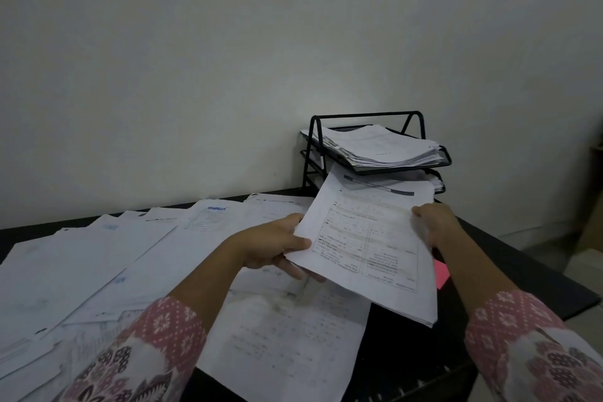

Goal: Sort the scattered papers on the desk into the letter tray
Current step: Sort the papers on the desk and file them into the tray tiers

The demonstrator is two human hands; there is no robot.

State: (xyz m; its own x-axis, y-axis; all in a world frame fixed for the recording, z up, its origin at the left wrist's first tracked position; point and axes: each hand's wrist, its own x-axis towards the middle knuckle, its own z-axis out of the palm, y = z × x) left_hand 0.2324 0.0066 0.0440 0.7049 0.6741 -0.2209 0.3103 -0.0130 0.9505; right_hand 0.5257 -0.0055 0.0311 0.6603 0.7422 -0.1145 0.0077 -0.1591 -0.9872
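Both hands hold a thin stack of printed papers (365, 248) in the air, tilted, its far edge just in front of the black wire letter tray (421, 122). My left hand (277, 243) grips the stack's left edge, thumb on top and fingers underneath. My right hand (432, 225) grips the right edge. The tray's top tier carries a thick pile of papers (378, 147); a lower tier also holds sheets. Many loose papers (107, 258) lie scattered over the left and middle of the black desk (509, 264).
A pink sheet (440, 274) pokes out under the held stack on the right. A large printed sheet (287, 336) lies near the front edge between my arms. The tray stands against the pale wall (228, 59). The desk's right edge drops to the floor.
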